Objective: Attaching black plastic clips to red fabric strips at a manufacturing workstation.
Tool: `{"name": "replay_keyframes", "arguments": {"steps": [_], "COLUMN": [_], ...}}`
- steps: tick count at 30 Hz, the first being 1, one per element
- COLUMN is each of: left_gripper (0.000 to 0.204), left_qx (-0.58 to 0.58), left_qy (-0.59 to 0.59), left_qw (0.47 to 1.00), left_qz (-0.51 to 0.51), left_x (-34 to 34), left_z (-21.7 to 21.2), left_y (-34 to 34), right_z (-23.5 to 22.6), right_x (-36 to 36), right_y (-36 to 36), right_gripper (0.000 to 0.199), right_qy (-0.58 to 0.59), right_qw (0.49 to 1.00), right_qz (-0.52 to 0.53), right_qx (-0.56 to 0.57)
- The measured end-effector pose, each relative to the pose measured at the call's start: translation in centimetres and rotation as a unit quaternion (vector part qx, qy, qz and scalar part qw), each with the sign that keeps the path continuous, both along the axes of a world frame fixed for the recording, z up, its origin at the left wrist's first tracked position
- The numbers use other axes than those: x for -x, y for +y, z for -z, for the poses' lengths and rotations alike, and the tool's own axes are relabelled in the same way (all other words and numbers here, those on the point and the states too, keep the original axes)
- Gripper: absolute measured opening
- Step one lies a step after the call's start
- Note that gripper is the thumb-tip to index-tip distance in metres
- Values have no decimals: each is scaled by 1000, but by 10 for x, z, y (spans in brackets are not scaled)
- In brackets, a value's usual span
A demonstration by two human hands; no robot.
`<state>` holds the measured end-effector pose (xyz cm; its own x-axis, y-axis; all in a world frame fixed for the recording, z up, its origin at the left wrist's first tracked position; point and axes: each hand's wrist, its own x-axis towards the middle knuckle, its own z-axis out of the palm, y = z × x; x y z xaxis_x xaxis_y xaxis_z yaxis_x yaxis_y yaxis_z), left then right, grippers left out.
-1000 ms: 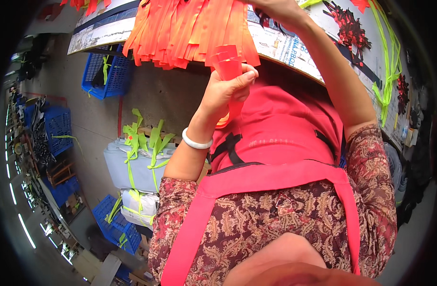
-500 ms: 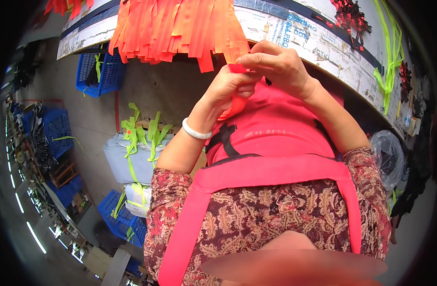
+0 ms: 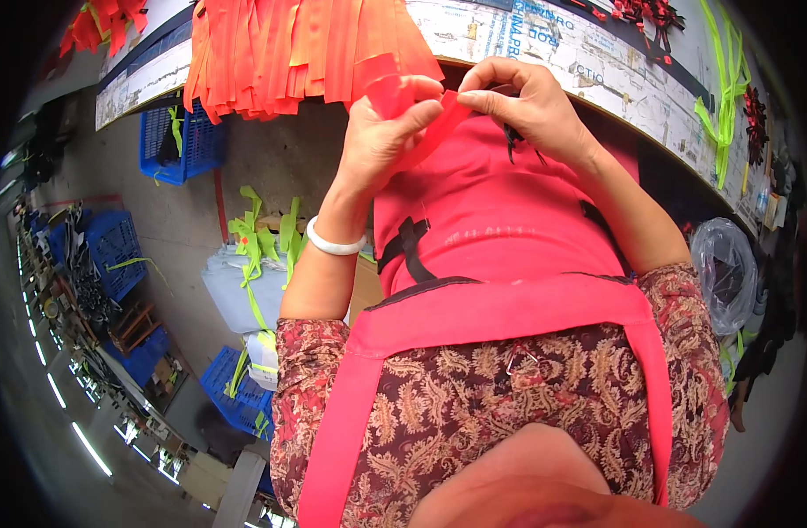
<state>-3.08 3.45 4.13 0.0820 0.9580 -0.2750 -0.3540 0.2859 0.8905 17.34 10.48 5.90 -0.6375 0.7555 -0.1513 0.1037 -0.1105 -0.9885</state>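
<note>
My left hand [image 3: 368, 145] is closed on an orange-red fabric strip [image 3: 440, 128], with one end of it standing up past the fingers. The right hand [image 3: 534, 110] pinches the strip's other part between thumb and forefinger, just to the right. A thin black piece [image 3: 513, 139] hangs under the right palm; what it is cannot be made out. Both hands are in front of the red apron [image 3: 509, 211], close to the table's edge. Beyond the left hand a thick row of orange strips [image 3: 280, 53] hangs over that edge.
The table [image 3: 588, 79] runs across the top, with black-and-red bundles [image 3: 645, 18] and yellow-green strips [image 3: 729, 88] at right. Blue crates [image 3: 182, 145] stand on the floor at left, near grey stacked material [image 3: 245, 286] tied with yellow-green strips. A clear plastic bag [image 3: 725, 273] hangs at right.
The strip has come away from the hanging row. My left hand has moved left, and the hands are further apart with the strip between them. The black piece now shows under the right hand.
</note>
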Motion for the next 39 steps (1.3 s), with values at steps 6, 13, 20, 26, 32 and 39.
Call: {"name": "replay_keyframes", "arguments": {"steps": [6, 13, 20, 26, 32, 39], "left_gripper": [10, 7, 8, 12, 9, 9], "left_qx": [-2, -45, -197, -281, -2, 39], "left_qy": [92, 105, 255, 311, 82, 9], "left_qw": [996, 993, 946, 906, 996, 998], "left_qz": [-21, 3, -28, -67, 30, 56], "left_x": [-16, -16, -25, -47, -42, -45], "left_z": [14, 37, 58, 45, 51, 61], "left_y": [-4, -4, -12, -10, -16, -16], "right_z": [15, 24, 55, 88, 97, 93], "right_x": [-1, -2, -2, -4, -6, -10], "right_y": [-3, -7, -16, -21, -11, -4], "right_gripper": [17, 17, 18, 20, 26, 34], "right_qy": [-70, -99, -54, -27, -67, -72], "right_qw": [989, 969, 994, 986, 995, 987], "right_qz": [-67, -106, -76, 15, 80, -21], "right_qx": [-113, -198, 54, 166, -2, 143]}}
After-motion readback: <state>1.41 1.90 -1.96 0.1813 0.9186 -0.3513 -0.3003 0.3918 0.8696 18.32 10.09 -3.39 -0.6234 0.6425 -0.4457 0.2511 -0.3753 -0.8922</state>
